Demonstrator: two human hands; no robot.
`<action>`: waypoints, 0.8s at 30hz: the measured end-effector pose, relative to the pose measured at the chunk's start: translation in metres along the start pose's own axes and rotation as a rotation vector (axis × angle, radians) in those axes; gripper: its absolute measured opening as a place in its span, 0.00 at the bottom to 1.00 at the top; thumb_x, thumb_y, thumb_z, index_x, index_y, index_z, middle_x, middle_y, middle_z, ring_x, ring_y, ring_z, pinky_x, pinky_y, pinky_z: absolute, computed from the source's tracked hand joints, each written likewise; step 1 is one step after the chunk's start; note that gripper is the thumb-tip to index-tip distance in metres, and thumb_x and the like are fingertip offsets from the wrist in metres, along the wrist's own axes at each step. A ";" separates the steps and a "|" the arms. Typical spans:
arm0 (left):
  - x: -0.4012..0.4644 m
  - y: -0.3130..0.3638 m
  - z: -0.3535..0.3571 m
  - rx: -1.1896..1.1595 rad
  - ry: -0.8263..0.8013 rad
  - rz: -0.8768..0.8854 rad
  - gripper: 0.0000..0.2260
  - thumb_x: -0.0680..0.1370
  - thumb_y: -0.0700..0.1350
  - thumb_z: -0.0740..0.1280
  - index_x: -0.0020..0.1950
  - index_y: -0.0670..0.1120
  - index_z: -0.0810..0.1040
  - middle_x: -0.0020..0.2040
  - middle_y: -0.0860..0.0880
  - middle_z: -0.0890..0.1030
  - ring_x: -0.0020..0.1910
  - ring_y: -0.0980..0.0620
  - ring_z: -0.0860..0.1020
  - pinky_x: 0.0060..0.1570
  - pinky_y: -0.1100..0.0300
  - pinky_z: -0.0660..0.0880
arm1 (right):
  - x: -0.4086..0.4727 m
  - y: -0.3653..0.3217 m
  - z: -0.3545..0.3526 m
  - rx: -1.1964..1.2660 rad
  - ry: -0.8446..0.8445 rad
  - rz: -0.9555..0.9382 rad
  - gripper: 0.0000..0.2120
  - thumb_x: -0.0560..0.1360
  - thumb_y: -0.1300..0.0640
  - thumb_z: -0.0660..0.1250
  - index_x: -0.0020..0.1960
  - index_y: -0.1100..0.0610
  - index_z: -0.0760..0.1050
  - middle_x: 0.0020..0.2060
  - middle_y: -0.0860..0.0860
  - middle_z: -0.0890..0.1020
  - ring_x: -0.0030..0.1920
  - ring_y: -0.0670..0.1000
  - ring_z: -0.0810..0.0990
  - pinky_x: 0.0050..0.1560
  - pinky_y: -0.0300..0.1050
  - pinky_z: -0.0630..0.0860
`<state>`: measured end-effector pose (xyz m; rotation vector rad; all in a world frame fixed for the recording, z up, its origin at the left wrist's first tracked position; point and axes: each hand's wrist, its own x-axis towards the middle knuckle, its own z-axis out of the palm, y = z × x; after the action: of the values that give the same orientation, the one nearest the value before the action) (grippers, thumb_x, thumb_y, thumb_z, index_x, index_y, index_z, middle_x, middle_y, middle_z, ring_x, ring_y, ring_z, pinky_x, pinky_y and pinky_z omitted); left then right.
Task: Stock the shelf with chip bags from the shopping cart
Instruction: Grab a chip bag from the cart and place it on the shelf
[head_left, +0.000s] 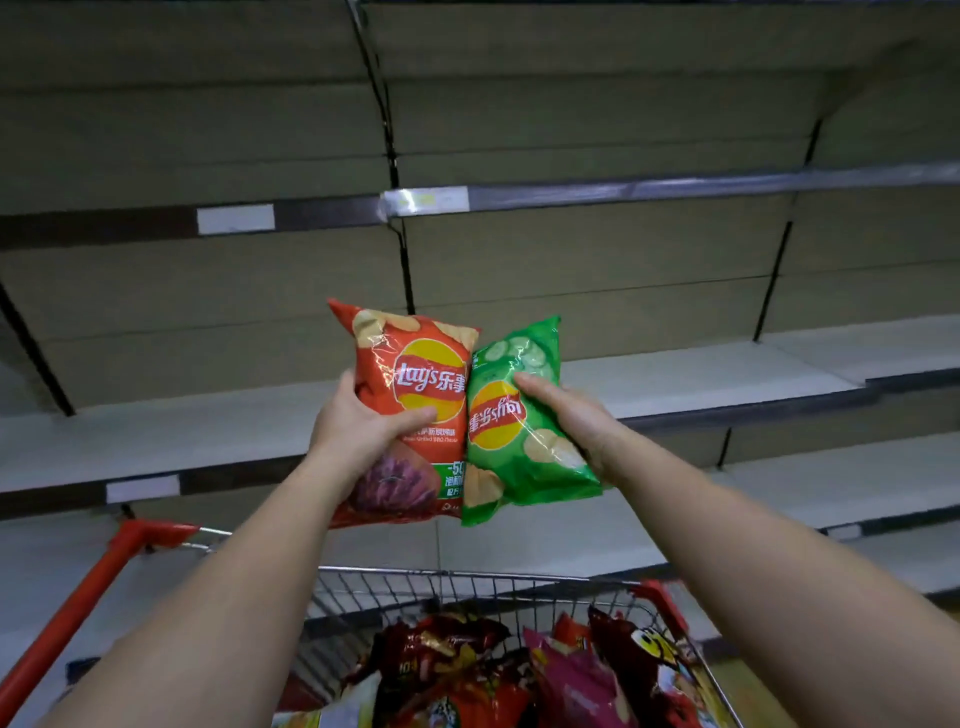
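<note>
Fingers of both hands curled round bags, one bag apiece. Left hand (363, 426) grips the orange-red glossy foil chip bag (410, 410) from its left edge, thumb across the printed front, remaining fingers hidden behind. Right hand (569, 415) holds the green glossy foil chip bag (519, 431) from its right side, thumb lying on the front; that bag is upside down, logo inverted. Bags touch along their inner edges, held up in front of the shelving.

Pale beige tiered metal store shelving (701, 379) fills the background; boards in view carry no stock, white price tags on the front rails. Red-framed wire shopping cart (467, 577) sits below the forearms, between person and shelves, with more bags heaped inside: dark red, pink, orange.

Step in hand, by my reading: carry phase, two bags lifted out of the cart and on the way to a board. Stocking looks barely begun. Next move calls for reaching forward over the cart to the middle board, setting each bag down upright. Green one probably wants turning right way up first.
</note>
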<state>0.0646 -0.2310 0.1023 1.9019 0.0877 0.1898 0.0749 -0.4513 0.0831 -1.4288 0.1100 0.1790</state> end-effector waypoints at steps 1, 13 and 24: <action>0.001 0.001 0.005 0.004 -0.004 0.008 0.40 0.54 0.52 0.82 0.62 0.51 0.68 0.56 0.48 0.79 0.54 0.44 0.79 0.59 0.44 0.75 | -0.003 -0.005 -0.008 -0.009 0.053 -0.029 0.23 0.70 0.49 0.72 0.60 0.60 0.74 0.48 0.60 0.84 0.44 0.60 0.84 0.49 0.53 0.80; 0.000 0.003 0.059 -0.036 -0.014 -0.042 0.36 0.60 0.50 0.81 0.63 0.48 0.70 0.56 0.46 0.80 0.53 0.44 0.79 0.58 0.47 0.75 | -0.014 -0.045 -0.029 0.663 0.260 -0.319 0.06 0.75 0.64 0.60 0.45 0.55 0.74 0.40 0.53 0.77 0.39 0.49 0.74 0.40 0.43 0.74; 0.001 0.017 0.055 -0.398 0.023 0.162 0.48 0.63 0.44 0.79 0.74 0.57 0.53 0.66 0.52 0.71 0.64 0.48 0.73 0.63 0.45 0.72 | 0.000 -0.054 0.018 0.436 0.226 -0.461 0.28 0.68 0.66 0.72 0.66 0.60 0.68 0.52 0.56 0.81 0.46 0.52 0.81 0.36 0.44 0.81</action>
<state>0.0751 -0.2879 0.1010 1.5099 -0.0839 0.3144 0.0850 -0.4410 0.1382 -1.0011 0.0008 -0.3684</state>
